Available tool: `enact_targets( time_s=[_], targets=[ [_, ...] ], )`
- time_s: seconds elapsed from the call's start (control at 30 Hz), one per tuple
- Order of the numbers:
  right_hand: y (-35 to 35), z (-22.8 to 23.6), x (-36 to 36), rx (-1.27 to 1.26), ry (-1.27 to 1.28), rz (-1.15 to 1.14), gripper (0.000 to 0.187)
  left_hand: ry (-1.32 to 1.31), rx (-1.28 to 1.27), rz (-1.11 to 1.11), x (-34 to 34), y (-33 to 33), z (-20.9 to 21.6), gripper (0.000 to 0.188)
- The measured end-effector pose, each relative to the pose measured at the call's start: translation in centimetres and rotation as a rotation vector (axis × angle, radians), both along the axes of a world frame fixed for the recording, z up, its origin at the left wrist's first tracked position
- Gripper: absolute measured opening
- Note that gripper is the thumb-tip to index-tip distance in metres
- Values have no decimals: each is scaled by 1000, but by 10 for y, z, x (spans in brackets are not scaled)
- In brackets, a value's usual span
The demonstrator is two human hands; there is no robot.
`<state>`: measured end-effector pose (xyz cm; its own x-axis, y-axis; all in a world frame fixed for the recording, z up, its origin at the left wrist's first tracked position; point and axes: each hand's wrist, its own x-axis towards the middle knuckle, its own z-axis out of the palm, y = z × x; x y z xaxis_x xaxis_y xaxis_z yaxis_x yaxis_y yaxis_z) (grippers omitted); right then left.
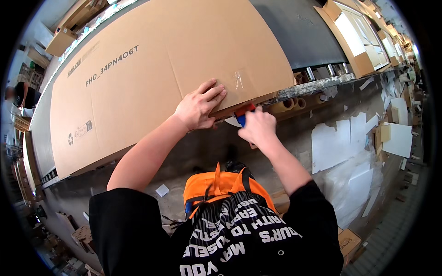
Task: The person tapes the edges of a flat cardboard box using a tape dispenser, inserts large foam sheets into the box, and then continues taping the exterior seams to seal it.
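Observation:
A large brown cardboard box [138, 87] lies on the conveyor, its printed top face up. My left hand [200, 106] rests on the near edge of that face, fingers stretched over the top and thumb down by the edge. To its right, my right hand [259, 126] is closed around a red and blue tape dispenser [241, 117], held against the box's near side. Part of the dispenser is hidden by my fingers and the box edge. A short strip of clear tape [238, 79] sticks to the top face near the right end.
The dark conveyor belt [294, 34] runs on to the right, with metal rollers [322, 71] at a gap. Beyond them stands an open carton [363, 39] with white panels. Cardboard tubes [287, 105] lie below the conveyor. White sheets [338, 142] litter the floor. Another person [23, 94] stands far left.

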<state>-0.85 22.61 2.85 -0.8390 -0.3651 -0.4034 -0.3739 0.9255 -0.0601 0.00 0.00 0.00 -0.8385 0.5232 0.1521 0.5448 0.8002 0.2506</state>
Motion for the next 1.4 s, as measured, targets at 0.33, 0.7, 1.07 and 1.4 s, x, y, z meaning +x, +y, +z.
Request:
enact_targets(
  time_s=[0.33,0.7,1.07,1.4],
  targets=[
    [38,-49,47,-111,11,-205,45,-68,-284,407,70,-60,27,107],
    [-114,72,79,-626,426,-119,63,-94,-522,55,156,-202,26,99],
    [-220,69,79,-98,103,184,39,45,-257,110,164,-224,-4,88],
    [-237,-34,146,-12,-8,163,30,88,-268,95,163,-222,6,86]
  ],
)
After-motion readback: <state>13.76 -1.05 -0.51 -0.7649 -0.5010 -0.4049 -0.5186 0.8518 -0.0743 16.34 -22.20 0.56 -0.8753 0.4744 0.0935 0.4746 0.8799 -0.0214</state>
